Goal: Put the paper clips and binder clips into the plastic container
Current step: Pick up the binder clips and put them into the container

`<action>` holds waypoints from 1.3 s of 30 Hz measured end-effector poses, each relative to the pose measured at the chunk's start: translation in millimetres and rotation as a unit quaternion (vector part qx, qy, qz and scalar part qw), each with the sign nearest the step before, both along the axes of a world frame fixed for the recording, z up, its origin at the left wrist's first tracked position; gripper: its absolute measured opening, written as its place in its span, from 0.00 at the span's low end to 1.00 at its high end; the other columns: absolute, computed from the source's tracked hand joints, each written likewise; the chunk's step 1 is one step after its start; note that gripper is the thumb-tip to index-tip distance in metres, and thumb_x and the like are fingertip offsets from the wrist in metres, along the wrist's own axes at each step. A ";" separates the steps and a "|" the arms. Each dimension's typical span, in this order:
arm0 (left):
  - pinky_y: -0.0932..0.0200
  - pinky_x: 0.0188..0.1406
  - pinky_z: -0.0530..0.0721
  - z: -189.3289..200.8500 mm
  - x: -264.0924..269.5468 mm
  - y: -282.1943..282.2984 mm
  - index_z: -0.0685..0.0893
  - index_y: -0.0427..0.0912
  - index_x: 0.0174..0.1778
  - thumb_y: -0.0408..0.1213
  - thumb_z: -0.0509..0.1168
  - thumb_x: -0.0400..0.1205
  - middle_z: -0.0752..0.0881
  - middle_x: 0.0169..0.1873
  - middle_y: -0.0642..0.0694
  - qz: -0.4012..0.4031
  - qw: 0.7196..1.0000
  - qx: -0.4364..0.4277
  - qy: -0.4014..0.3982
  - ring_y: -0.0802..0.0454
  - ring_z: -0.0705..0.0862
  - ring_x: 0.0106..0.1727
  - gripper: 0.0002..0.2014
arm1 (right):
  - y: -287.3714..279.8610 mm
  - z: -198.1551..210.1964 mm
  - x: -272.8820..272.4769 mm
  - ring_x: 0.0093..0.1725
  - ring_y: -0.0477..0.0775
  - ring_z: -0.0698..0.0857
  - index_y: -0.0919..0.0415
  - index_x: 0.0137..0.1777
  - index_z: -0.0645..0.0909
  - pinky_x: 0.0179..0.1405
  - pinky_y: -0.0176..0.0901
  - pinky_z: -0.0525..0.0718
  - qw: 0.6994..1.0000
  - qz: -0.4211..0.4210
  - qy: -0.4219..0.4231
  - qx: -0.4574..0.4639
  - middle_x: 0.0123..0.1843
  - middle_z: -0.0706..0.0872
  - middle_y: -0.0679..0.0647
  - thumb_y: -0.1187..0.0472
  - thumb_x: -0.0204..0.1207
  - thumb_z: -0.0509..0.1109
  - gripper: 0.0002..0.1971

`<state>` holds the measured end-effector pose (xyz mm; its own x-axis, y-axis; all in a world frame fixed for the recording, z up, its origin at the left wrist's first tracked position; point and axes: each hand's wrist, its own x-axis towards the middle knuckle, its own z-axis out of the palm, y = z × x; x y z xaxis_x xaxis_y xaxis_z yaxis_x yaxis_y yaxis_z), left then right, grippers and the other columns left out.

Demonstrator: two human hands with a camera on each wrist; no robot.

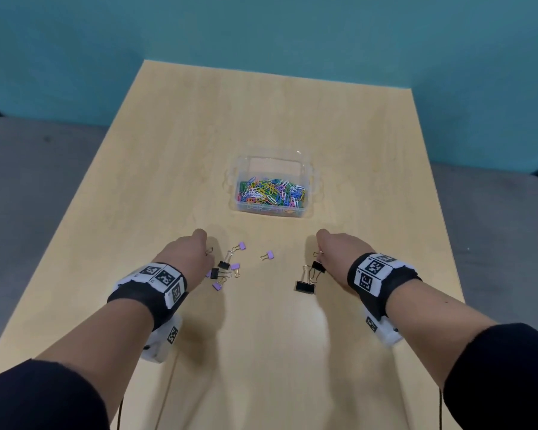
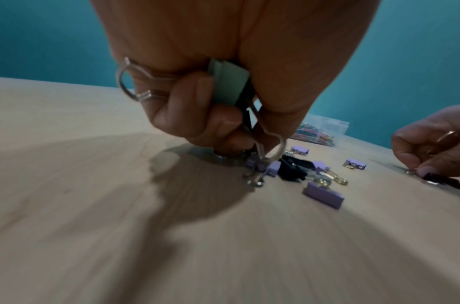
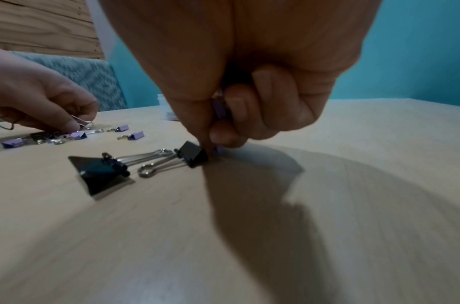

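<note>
A clear plastic container (image 1: 308,181) mid-table holds a heap of coloured paper clips (image 1: 271,193). My left hand (image 2: 249,148) has its fingers curled round a mint-green binder clip (image 2: 228,82) and its wire handles, fingertips down at a purple binder clip (image 2: 262,166) on the table. Several purple and black binder clips (image 1: 227,268) lie scattered beside it. My right hand (image 3: 215,144) grips a purple binder clip (image 3: 219,109) in its curled fingers, and its fingertips pinch at another small purple one on the table. A small black binder clip (image 3: 193,154) and a large one (image 3: 101,176) lie just left of it.
The light wooden table (image 1: 261,103) stretches far behind the container. One purple clip (image 1: 267,255) lies alone between the hands. Grey seating (image 1: 28,197) and a teal wall surround the table.
</note>
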<state>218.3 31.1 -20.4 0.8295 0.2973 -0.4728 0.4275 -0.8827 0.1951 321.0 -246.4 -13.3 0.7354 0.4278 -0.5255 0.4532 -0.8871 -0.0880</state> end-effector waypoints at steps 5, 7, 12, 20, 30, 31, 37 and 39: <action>0.57 0.24 0.72 0.9 -2.0 10.1 0.74 0.41 0.40 0.44 0.62 0.80 0.84 0.30 0.44 0.077 0.991 -0.077 -0.076 0.47 0.81 0.28 0.10 | -2.4 -0.7 3.8 0.35 0.57 0.80 0.59 0.48 0.68 0.33 0.48 0.78 0.998 -0.043 0.035 0.040 0.38 0.80 0.56 0.60 0.79 0.59 0.03; 0.60 0.21 0.68 1.5 2.8 16.8 0.75 0.39 0.36 0.44 0.65 0.80 0.82 0.26 0.42 0.217 0.925 -0.292 -0.110 0.48 0.75 0.21 0.13 | -6.2 -1.8 3.9 0.33 0.54 0.78 0.58 0.46 0.70 0.28 0.45 0.74 0.989 -0.100 0.066 0.085 0.38 0.82 0.55 0.60 0.78 0.60 0.02; 0.68 0.15 0.58 25.9 42.1 27.1 0.72 0.41 0.34 0.37 0.61 0.84 0.72 0.22 0.45 0.338 0.726 -0.575 -0.166 0.53 0.64 0.17 0.13 | -13.9 -4.9 7.5 0.27 0.51 0.76 0.58 0.39 0.74 0.26 0.40 0.71 0.944 -0.221 0.139 0.204 0.32 0.81 0.53 0.64 0.72 0.66 0.04; 0.65 0.17 0.68 59.5 168.7 -2.8 0.78 0.38 0.30 0.38 0.68 0.78 0.78 0.19 0.46 0.114 0.942 -0.269 -0.167 0.51 0.73 0.17 0.12 | -35.7 5.0 4.5 0.19 0.48 0.61 0.58 0.34 0.73 0.17 0.31 0.55 0.623 -0.507 0.319 0.503 0.25 0.72 0.54 0.67 0.78 0.67 0.12; 0.54 0.46 0.82 50.0 232.2 -36.4 0.83 0.45 0.49 0.40 0.69 0.76 0.86 0.46 0.48 -0.080 0.981 -0.129 -0.122 0.47 0.84 0.47 0.08 | -28.4 8.5 10.8 0.19 0.47 0.61 0.59 0.37 0.72 0.18 0.33 0.53 0.593 -0.520 0.328 0.520 0.26 0.73 0.54 0.68 0.78 0.67 0.10; 0.55 0.48 0.81 51.3 229.2 -32.5 0.84 0.46 0.51 0.40 0.69 0.77 0.86 0.47 0.49 -0.066 0.977 -0.155 -0.134 0.49 0.84 0.48 0.09 | -25.2 11.4 15.7 0.19 0.48 0.61 0.58 0.36 0.72 0.19 0.33 0.52 0.601 -0.513 0.325 0.519 0.25 0.72 0.54 0.68 0.78 0.67 0.11; 0.47 0.45 0.85 53.1 162.1 6.9 0.83 0.46 0.38 0.31 0.67 0.77 0.86 0.37 0.43 0.134 0.905 -0.317 -0.249 0.44 0.86 0.41 0.06 | 25.5 35.5 77.6 0.16 0.47 0.62 0.56 0.37 0.69 0.17 0.27 0.55 0.716 -0.422 0.240 0.501 0.23 0.74 0.55 0.68 0.77 0.68 0.13; 0.48 0.45 0.84 39.2 123.7 19.2 0.83 0.48 0.37 0.33 0.67 0.76 0.87 0.37 0.45 0.162 0.915 -0.277 -0.243 0.41 0.86 0.43 0.05 | 49.8 40.6 103.5 0.17 0.49 0.65 0.58 0.37 0.70 0.15 0.30 0.59 0.793 -0.357 0.172 0.462 0.24 0.77 0.56 0.67 0.75 0.70 0.11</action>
<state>342.0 50.3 18.8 0.8928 0.3911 -0.2234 0.3926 -0.4327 0.8116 424.4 -196.6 27.3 0.8442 0.2857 -0.4535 -0.3289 -0.3919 -0.8592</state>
